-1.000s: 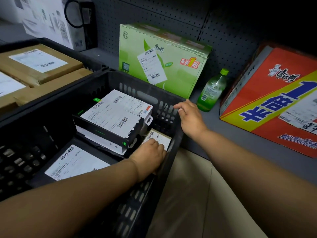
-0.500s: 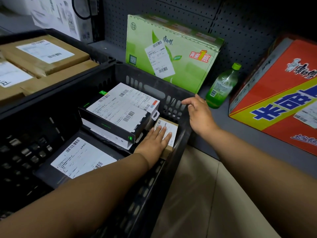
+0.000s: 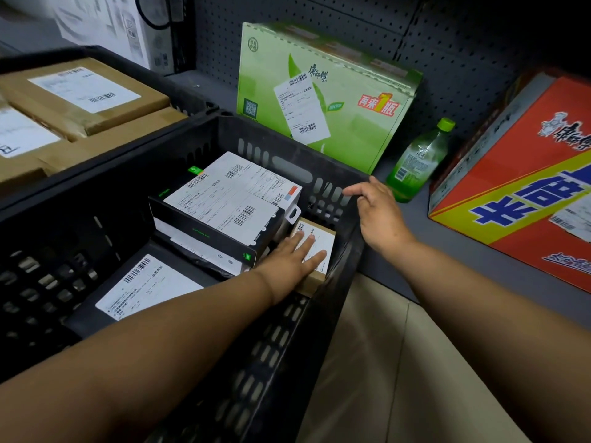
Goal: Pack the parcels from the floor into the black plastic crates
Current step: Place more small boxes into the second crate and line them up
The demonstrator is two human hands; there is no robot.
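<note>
Pressing flat with straight fingers, the left hand (image 3: 289,262) rests on a small brown parcel (image 3: 315,251) in the black crate (image 3: 335,282), at the 3 o'clock side of its floor. The right hand (image 3: 377,207), fingers loosely spread and holding nothing, hovers at the crate's rim. At 9 o'clock of the parcel lies a stack of labelled boxes (image 3: 224,209).

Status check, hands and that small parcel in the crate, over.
Left hand flat on small brown parcel, fingers straight. Right hand open at black crate rim. Parcel wedged beside stacked boxes; nothing blocking.
</note>
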